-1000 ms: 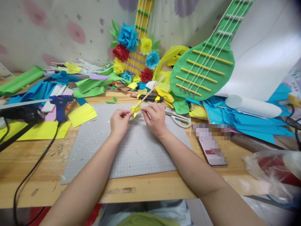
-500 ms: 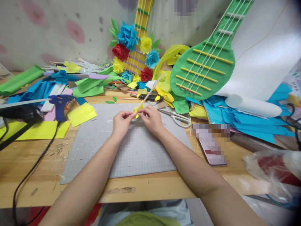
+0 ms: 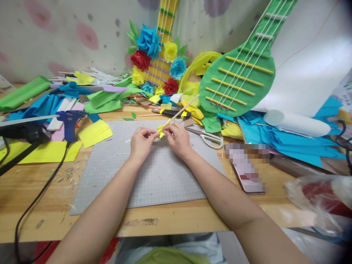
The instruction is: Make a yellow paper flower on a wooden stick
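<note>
Above the grey cutting mat (image 3: 170, 176), my two hands meet at a small yellow paper flower (image 3: 160, 131) at the near end of a thin wooden stick (image 3: 184, 109). My left hand (image 3: 143, 143) pinches the paper's left side between thumb and fingertips. On the other side, my right hand (image 3: 178, 137) is closed at the flower and the stick; its fingers partly cover the lower stick. The stick slants up and away to the right. Just right of my right hand lie scissors (image 3: 210, 138) with white handles, and a black and yellow utility knife (image 3: 176, 113) sits behind.
A blue glue gun (image 3: 69, 124) stands at left beside yellow paper sheets (image 3: 95, 133). Behind are a green paper instrument (image 3: 239, 79) and a yellow one (image 3: 161, 66) with paper flowers. A phone (image 3: 249, 172) and a white roll (image 3: 297, 124) are at right.
The stick has tipped lower to the right, its far end now further right and down. More of the yellow paper shows between my hands, which stay in nearly the same place.
</note>
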### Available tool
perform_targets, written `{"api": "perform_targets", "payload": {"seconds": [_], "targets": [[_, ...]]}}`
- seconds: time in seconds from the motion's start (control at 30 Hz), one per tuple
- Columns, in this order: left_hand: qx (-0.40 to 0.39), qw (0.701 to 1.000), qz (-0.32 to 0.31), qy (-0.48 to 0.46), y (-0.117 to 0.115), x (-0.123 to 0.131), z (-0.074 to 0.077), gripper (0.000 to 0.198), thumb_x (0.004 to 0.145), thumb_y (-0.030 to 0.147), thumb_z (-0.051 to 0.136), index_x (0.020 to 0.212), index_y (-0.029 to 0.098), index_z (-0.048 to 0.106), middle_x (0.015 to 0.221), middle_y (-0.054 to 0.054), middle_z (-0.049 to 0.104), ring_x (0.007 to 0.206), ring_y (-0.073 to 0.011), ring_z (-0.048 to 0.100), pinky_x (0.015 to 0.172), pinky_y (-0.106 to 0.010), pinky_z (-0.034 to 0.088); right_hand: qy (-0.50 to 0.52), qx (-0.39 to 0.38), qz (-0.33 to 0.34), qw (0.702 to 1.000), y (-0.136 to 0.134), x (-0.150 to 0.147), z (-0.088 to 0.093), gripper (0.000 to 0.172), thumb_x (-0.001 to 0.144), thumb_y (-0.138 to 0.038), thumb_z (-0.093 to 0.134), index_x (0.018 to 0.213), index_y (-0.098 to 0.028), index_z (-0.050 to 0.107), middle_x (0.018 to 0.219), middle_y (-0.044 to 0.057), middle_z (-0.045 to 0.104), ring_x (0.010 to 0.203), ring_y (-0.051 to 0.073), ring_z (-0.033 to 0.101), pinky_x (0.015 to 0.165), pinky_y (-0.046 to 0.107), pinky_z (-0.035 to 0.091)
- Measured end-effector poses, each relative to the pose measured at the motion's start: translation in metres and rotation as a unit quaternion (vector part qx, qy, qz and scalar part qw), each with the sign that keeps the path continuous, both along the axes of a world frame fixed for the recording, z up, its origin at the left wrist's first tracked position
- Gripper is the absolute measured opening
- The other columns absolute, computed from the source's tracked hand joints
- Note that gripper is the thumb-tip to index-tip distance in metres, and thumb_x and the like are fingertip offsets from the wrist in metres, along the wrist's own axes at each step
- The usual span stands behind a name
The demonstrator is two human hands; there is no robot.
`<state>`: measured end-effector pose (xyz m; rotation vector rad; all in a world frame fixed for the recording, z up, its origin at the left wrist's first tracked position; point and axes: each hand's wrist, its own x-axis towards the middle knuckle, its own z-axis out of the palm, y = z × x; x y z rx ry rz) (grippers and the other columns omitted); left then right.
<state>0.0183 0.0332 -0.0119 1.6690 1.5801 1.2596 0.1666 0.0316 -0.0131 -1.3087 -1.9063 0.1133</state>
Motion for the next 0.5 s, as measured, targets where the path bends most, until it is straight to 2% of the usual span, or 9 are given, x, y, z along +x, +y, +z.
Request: {"api": "perform_targets", "payload": {"seconds": [0.17, 0.27, 0.4, 0.5], "targets": [[0.009, 0.997, 0.013, 0.072, -0.003, -0.001, 0.006, 0.013, 0.067, 0.033, 0.065, 0.07, 0.02, 0.068, 0.068, 0.001, 0.055, 0.061, -0.01, 0.047, 0.06, -0.025, 0.038, -0.008, 0.004, -0.018, 1.0, 0.0, 0.002, 0.001, 0.018, 0.086, -0.025, 0.044, 0.083, -0.02, 0.062, 0.081, 0.004, 0.058, 0.08, 0.017, 0.051, 0.073, 0.028, 0.038], [0.033, 0.991, 0.017, 0.127, -0.003, -0.004, 0.006, 0.014, 0.069, 0.033, 0.064, 0.071, 0.02, 0.067, 0.071, 0.0, 0.055, 0.063, -0.0113, 0.049, 0.062, -0.026, 0.038, -0.027, 0.033, -0.034, 0.999, -0.003, 0.006, 0.006, 0.022, 0.088, -0.028, 0.042, 0.085, -0.02, 0.062, 0.082, 0.005, 0.057, 0.082, 0.018, 0.049, 0.075, 0.029, 0.037], [0.114, 0.965, -0.003, 0.235, 0.0, -0.01, 0.005, 0.014, 0.072, 0.033, 0.062, 0.073, 0.02, 0.067, 0.075, -0.002, 0.057, 0.072, -0.0152, 0.052, 0.068, -0.03, 0.037, -0.084, 0.085, -0.037, 0.992, -0.004, 0.01, 0.011, 0.019, 0.085, -0.034, 0.049, 0.088, -0.022, 0.063, 0.093, 0.006, 0.057, 0.091, 0.021, 0.045, 0.083, 0.035, 0.032], [0.158, 0.943, -0.023, 0.292, 0.001, -0.011, 0.005, 0.016, 0.075, 0.034, 0.059, 0.072, 0.02, 0.066, 0.076, -0.004, 0.058, 0.076, -0.0178, 0.052, 0.071, -0.032, 0.036, -0.127, 0.063, -0.002, 0.99, -0.002, 0.011, 0.009, 0.015, 0.082, -0.035, 0.054, 0.087, -0.024, 0.063, 0.097, 0.005, 0.056, 0.095, 0.022, 0.044, 0.083, 0.036, 0.03]]}}
